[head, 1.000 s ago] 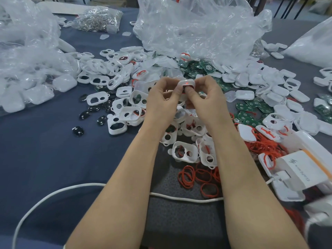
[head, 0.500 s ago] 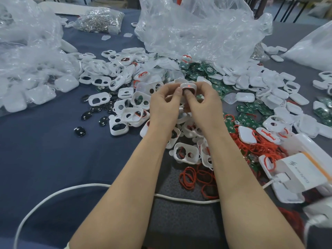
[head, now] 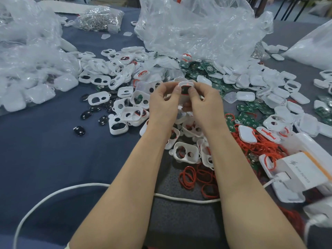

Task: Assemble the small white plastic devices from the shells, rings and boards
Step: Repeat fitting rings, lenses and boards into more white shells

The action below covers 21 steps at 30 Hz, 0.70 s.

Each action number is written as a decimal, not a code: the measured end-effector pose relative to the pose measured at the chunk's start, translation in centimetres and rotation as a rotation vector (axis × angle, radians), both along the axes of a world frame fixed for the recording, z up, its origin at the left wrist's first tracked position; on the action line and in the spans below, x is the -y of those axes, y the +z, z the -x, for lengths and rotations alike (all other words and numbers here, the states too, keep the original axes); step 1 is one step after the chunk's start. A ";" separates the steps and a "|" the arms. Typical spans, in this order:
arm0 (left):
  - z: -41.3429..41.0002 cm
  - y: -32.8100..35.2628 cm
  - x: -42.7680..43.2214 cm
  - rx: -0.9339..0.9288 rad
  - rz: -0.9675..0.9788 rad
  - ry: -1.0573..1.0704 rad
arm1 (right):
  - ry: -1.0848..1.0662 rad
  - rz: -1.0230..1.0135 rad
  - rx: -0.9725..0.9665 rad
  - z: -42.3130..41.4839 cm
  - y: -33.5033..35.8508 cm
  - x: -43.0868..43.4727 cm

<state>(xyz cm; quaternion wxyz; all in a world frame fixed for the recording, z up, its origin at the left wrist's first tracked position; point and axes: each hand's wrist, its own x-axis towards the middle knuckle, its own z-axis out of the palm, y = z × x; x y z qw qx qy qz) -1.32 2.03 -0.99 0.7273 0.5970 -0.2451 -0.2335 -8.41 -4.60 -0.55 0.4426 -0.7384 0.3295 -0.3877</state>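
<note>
The left hand [head: 162, 105] and right hand [head: 206, 105] are both curled, and thumbs and fingertips pinch one small white plastic shell [head: 186, 84] by its left and right edges. The shell is rounded and glossy, with a dark insert rimmed in red. It is held above a heap of windowed white shells [head: 186, 152] mid-tabletop [head: 45, 150]. Thin red rubber rings [head: 188, 175] lie nearer the near edge, flat green boards [head: 195, 69] farther back.

Cloth [head: 41, 159] open at left; shells [head: 195, 150], rings [head: 258, 147], seemingly a charger [head: 303, 169] crowd right
</note>
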 end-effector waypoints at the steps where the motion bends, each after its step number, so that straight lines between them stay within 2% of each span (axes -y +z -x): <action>1: 0.0 0.0 0.0 -0.009 0.008 -0.001 | -0.012 0.014 0.003 -0.1 0.0 -0.2; 5: -0.3 0.4 -0.1 -0.061 0.056 -0.002 | 0.050 -0.071 0.092 -0.1 0.1 -0.4; 13: -0.8 0.4 -0.4 -0.211 0.033 -0.034 | 0.102 -0.184 0.195 0.1 0.7 -0.4; 18: -0.9 0.1 -0.4 -0.079 -0.009 0.003 | 0.049 -0.063 0.077 0.4 0.2 0.0; 21: -0.8 0.0 -0.3 0.006 -0.022 -0.036 | 0.078 -0.159 0.047 0.4 0.0 0.4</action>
